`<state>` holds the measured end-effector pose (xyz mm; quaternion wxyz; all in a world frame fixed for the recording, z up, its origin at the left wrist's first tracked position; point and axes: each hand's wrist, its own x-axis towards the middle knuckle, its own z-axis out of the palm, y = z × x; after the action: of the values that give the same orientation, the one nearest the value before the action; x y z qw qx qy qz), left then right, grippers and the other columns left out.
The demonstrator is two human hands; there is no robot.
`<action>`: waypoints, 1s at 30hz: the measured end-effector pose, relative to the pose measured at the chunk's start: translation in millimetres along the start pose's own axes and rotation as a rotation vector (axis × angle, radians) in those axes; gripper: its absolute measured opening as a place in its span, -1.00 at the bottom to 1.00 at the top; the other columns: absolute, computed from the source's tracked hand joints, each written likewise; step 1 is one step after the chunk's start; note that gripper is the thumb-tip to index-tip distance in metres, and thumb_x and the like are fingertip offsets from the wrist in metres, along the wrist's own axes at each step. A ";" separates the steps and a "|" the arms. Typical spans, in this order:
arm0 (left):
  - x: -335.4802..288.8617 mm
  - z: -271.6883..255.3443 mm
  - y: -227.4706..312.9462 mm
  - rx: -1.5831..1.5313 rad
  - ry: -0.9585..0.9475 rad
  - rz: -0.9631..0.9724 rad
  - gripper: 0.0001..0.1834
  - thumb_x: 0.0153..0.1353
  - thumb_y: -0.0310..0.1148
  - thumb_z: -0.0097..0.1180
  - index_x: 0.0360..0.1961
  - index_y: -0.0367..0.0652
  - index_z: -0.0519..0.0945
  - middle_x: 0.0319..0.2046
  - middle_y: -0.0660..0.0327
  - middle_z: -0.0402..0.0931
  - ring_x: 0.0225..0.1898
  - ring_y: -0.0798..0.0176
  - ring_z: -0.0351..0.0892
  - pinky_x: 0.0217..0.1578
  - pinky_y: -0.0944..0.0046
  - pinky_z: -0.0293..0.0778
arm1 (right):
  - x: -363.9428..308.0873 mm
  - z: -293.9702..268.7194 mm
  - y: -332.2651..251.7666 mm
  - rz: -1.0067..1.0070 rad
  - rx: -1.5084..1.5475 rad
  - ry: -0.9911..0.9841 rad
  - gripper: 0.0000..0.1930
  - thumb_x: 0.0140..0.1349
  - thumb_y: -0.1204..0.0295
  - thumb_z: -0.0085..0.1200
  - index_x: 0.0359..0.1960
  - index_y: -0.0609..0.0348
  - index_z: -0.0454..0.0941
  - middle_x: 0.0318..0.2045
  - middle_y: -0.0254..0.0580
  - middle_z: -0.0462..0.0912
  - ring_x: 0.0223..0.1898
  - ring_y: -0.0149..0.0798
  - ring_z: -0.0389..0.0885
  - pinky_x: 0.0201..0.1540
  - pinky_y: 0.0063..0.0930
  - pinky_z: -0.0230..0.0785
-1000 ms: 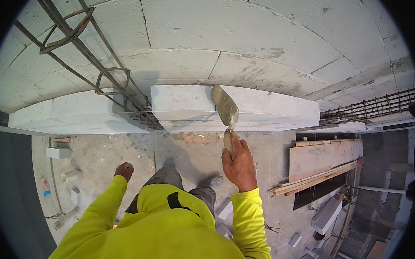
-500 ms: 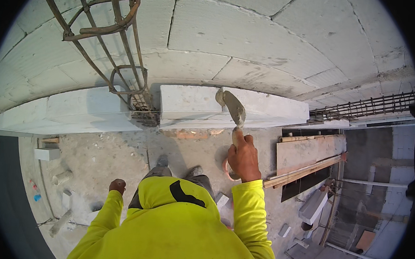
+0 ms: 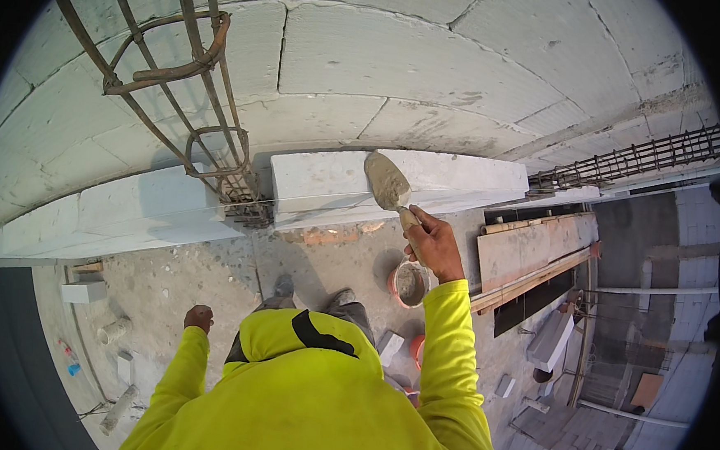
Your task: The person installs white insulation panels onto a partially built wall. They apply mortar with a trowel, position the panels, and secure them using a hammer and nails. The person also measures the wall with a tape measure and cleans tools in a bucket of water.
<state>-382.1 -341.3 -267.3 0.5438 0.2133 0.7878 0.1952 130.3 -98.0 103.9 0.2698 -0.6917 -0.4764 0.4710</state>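
Note:
My right hand (image 3: 437, 240) is closed round the handle of a trowel (image 3: 387, 181). Grey mortar lies on the blade, whose tip reaches over the top of a white block course (image 3: 462, 172) at the foot of the wall; contact with the block is hard to judge. Below that hand an orange bucket (image 3: 393, 281) of grey mortar stands on the floor. My left hand (image 3: 199, 317) hangs low at my side with curled fingers, away from any object, and nothing shows in it.
Tied steel bars (image 3: 192, 66) rise left of the block course, by a second row of white blocks (image 3: 139, 199). A thin string runs along the blocks. Boards (image 3: 532, 248) lie at the right near a dark opening (image 3: 532, 304). A reinforcement cage (image 3: 644, 164) extends beyond.
The trowel blade has turned from nearly edge-on to face-up, showing its mortar. My right hand has shifted slightly right, uncovering the bucket. My left hand stays low.

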 end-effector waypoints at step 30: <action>4.2 -17.4 37.9 0.090 -0.075 -0.072 -0.76 0.29 -0.26 0.12 -0.09 -0.11 0.59 -0.34 0.18 0.63 -0.47 0.23 0.63 -0.55 0.19 0.48 | -6.4 -36.6 24.7 -0.012 -0.022 -0.053 -0.55 0.33 0.26 0.12 0.19 0.23 0.56 -0.55 -0.29 0.55 -0.65 -0.45 0.45 -0.53 -0.50 0.39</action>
<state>-395.1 -308.7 -244.3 0.5693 0.2163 0.7821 0.1320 172.9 -110.9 101.2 0.2520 -0.6791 -0.4927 0.4823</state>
